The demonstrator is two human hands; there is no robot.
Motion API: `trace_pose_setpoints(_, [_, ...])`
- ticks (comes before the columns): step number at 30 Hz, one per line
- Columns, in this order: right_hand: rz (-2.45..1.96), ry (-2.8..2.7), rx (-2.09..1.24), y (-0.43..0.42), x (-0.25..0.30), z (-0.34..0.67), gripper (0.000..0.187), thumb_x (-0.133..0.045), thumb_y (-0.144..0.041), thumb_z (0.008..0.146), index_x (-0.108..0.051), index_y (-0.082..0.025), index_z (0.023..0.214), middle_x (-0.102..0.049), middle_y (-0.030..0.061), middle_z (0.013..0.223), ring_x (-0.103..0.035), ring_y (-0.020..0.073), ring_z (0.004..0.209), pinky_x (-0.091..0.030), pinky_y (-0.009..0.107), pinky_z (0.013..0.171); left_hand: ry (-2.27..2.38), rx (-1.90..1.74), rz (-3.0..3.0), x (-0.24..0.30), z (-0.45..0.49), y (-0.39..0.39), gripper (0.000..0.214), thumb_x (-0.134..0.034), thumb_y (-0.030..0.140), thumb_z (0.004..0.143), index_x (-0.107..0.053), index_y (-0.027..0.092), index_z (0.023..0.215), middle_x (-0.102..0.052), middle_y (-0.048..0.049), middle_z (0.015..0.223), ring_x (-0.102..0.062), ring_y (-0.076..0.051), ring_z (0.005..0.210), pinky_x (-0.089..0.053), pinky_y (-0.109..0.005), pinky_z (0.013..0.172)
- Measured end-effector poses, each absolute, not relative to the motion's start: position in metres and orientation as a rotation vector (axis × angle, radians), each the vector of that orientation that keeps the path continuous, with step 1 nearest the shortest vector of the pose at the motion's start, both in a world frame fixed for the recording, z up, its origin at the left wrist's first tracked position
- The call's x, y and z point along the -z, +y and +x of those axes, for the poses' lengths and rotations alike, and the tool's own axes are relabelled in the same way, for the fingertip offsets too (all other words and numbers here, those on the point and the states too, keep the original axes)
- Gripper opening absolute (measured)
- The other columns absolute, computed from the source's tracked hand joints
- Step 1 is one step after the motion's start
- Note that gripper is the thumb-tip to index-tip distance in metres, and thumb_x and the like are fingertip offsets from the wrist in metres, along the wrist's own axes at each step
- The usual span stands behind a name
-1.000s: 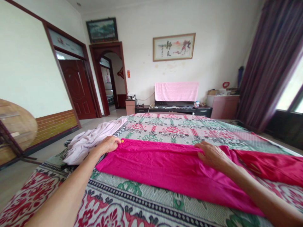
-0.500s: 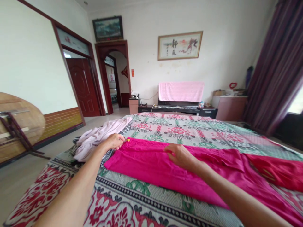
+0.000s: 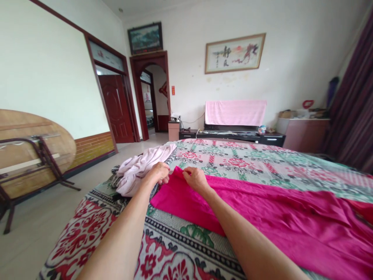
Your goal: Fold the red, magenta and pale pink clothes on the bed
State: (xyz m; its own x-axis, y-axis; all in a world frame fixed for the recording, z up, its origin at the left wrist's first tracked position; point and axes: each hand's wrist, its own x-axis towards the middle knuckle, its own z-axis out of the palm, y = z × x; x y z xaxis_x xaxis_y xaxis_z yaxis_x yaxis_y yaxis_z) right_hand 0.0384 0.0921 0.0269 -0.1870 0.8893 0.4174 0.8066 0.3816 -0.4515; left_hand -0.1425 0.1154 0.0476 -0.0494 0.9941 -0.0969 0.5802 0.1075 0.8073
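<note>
A long magenta garment (image 3: 247,198) lies spread across the patterned bedspread (image 3: 233,146), lightly creased. At its far left corner my right hand (image 3: 196,179) pinches the edge between thumb and fingers, and a small peak of cloth is lifted there. Just left of it, my left hand (image 3: 161,173) has its fingers curled closed at the garment's end; the exact grip is partly hidden by the fingers. Beside my left hand is a crumpled pale pink cloth (image 3: 132,171) with black-and-white patterned fabric under it.
A red cloth (image 3: 359,208) lies at the right, by the magenta garment. On the floor to the left stands a folded round wooden table (image 3: 55,136). Beyond the bed are a low black cabinet (image 3: 274,140) and a screen draped with a pink towel (image 3: 236,112).
My right hand has moved left along the garment to its end, close to my left hand. The corner is now raised, and the yellow label there no longer shows. The view has turned slightly left.
</note>
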Motion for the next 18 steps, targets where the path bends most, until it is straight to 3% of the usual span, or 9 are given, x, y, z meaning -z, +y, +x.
trace_pose_setpoints(7, [-1.407, -1.757, -0.303, 0.106, -0.029, 0.048, 0.024, -0.052, -0.033, 0.079, -0.072, -0.024, 0.088, -0.071, -0.0009, 0.078, -0.063, 0.0164, 0.073, -0.045, 0.025, 0.071, 1.607, -0.939, 1.268, -0.049, -0.113, 0.110, 0.041, -0.053, 0.036, 0.082, -0.050, 0.017, 0.118, -0.065, -0.0052, 0.065, -0.063, -0.017, 0.052, -0.046, -0.025, 0.051])
trace_pose_setpoints(14, [-1.408, -1.776, -0.356, 0.099, -0.030, 0.046, 0.024, -0.051, -0.028, 0.079, -0.072, -0.023, 0.091, -0.072, -0.0001, 0.083, -0.062, 0.0156, 0.075, -0.044, 0.024, 0.071, 1.125, -1.081, 1.072, -0.044, -0.100, 0.124, 0.021, -0.052, 0.036, 0.084, -0.053, 0.020, 0.097, -0.058, 0.0013, 0.063, -0.057, -0.010, 0.051, -0.047, -0.021, 0.052])
trace_pose_setpoints(18, [-1.404, -1.828, -0.383, 0.095, -0.030, 0.042, 0.022, -0.053, -0.027, 0.078, -0.071, -0.024, 0.091, -0.070, -0.0027, 0.079, -0.060, 0.0141, 0.071, -0.043, 0.023, 0.068, 1.013, -1.141, 0.972, -0.043, -0.100, 0.127, 0.025, -0.056, 0.041, 0.082, -0.054, 0.017, 0.091, -0.056, 0.0009, 0.060, -0.054, -0.010, 0.051, -0.050, -0.023, 0.056])
